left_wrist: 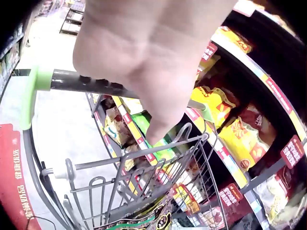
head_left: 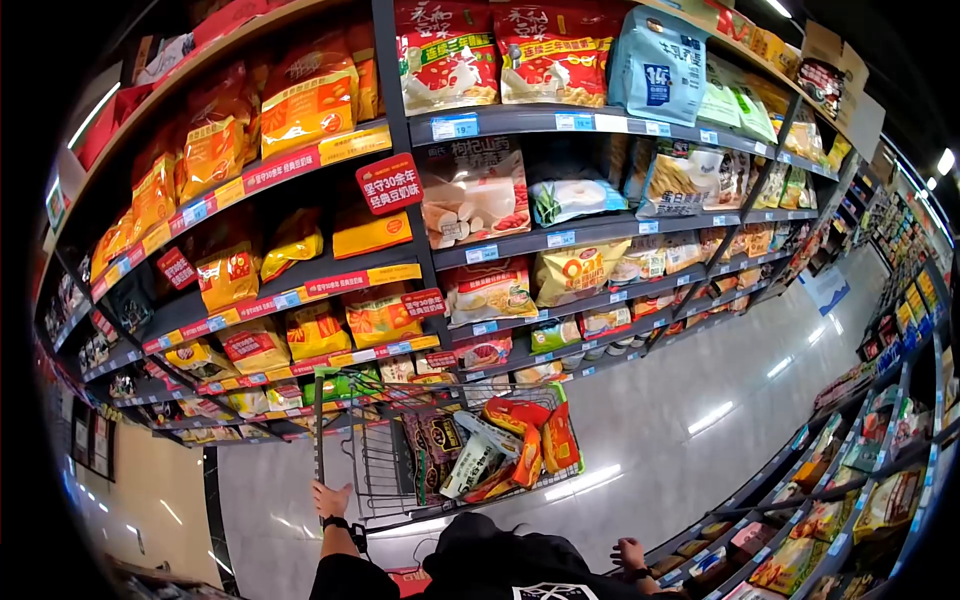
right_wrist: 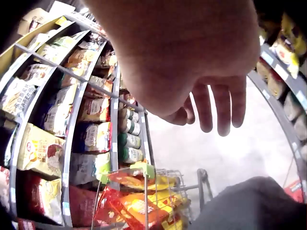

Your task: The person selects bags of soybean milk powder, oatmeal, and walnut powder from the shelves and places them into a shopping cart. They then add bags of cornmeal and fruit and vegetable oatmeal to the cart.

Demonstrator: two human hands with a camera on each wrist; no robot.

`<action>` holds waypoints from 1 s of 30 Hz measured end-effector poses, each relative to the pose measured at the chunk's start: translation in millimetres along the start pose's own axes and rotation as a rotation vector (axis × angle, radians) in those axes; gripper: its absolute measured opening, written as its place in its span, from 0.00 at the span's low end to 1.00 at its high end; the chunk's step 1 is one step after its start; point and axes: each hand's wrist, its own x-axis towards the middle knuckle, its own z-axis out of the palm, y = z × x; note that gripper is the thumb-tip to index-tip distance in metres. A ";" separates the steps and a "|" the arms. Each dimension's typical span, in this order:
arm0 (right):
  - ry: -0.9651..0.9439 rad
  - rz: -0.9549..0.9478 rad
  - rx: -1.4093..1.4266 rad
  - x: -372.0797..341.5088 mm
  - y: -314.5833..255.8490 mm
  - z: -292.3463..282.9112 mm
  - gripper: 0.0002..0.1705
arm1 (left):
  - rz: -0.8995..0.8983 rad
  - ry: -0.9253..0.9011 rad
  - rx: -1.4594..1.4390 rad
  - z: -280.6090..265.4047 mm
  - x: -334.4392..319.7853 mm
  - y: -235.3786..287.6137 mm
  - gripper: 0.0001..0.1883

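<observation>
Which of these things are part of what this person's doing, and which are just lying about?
Seemingly part of the job:
cart
handle, with the left hand at it
packets in the cart

Just around:
shelved bags
red signs
price labels

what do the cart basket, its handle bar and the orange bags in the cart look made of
Cart basket: probably metal with a smooth grey finish, judging by the thin round wires in an open grid.
Handle bar: dark and smooth-looking; plastic or coated metal, the look leaves it open.
Orange bags: likely printed plastic film, fairly glossy, given the creases and light patches.
</observation>
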 end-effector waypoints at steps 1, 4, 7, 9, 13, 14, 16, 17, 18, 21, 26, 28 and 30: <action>-0.034 0.000 -0.024 7.9 -15.3 3.7 0.20 | -0.017 0.001 -0.006 4.8 -7.0 0.5 0.66; -0.112 -0.087 -0.077 33.3 -67.8 28.1 0.18 | 0.038 0.030 0.025 19.5 -27.9 -0.8 0.66; -0.213 -0.244 -0.084 53.7 -146.4 67.7 0.15 | 0.105 0.040 -0.016 13.6 -46.3 16.5 0.60; -0.376 -0.468 -0.187 55.1 -217.6 93.8 0.12 | 0.132 0.020 -0.097 19.5 -39.2 17.0 0.59; -0.545 -0.863 -0.203 52.3 -388.0 150.8 0.18 | 0.314 0.130 -0.270 40.6 -40.3 22.8 0.48; -0.377 -1.232 -0.277 90.7 -420.1 169.1 0.16 | 0.357 0.132 -0.276 42.0 -42.8 24.6 0.47; -0.510 -1.087 -0.265 39.8 -528.3 200.8 0.10 | 0.389 0.148 -0.281 52.3 -44.8 20.6 0.47; -0.636 -1.248 -0.086 8.5 -566.6 220.5 0.10 | 0.398 0.147 -0.295 50.1 -52.4 23.6 0.46; -0.723 -1.125 -0.008 1.9 -602.8 238.5 0.11 | 0.378 0.156 -0.289 53.8 -58.2 24.3 0.44; -0.552 -1.362 -0.251 2.9 -715.0 271.3 0.22 | 0.373 0.132 -0.285 46.8 -83.6 27.1 0.41; -0.574 -1.325 -0.406 -38.5 -779.0 317.7 0.29 | 0.351 -0.077 -0.426 23.9 -145.4 6.0 0.37; -0.674 -1.349 -0.457 -5.1 -800.6 337.9 0.27 | 0.135 -0.051 -0.631 18.1 -193.9 -0.3 0.34; -0.477 -1.293 -0.173 -0.3 -806.4 364.8 0.21 | 0.080 0.082 -0.700 54.0 -231.7 -35.3 0.30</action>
